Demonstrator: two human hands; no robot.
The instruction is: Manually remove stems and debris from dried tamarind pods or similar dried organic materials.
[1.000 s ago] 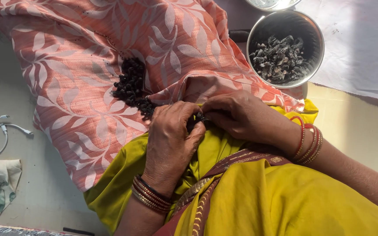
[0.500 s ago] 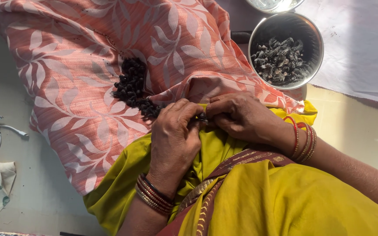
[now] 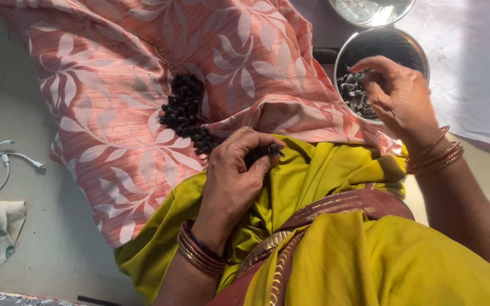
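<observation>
Right hand (image 3: 395,93) has moved over the steel bowl (image 3: 421,54) of dark pieces (image 3: 354,93), fingers loosely spread; left hand (image 3: 236,175) pinches black berries (image 3: 270,151).

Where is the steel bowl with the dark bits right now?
In the head view, the steel bowl sits at the upper right, just beyond the pink leaf-print cloth, with the right hand over it.

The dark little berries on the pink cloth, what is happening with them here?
A person seated in yellow-green clothing sorts them by hand. The left hand rests at the edge of the pile of dark berries on the leaf-patterned pink cloth and pinches a few between thumb and fingers. The right hand reaches over the steel bowl, which already holds dark pieces. A white cable lies at the left.
</observation>
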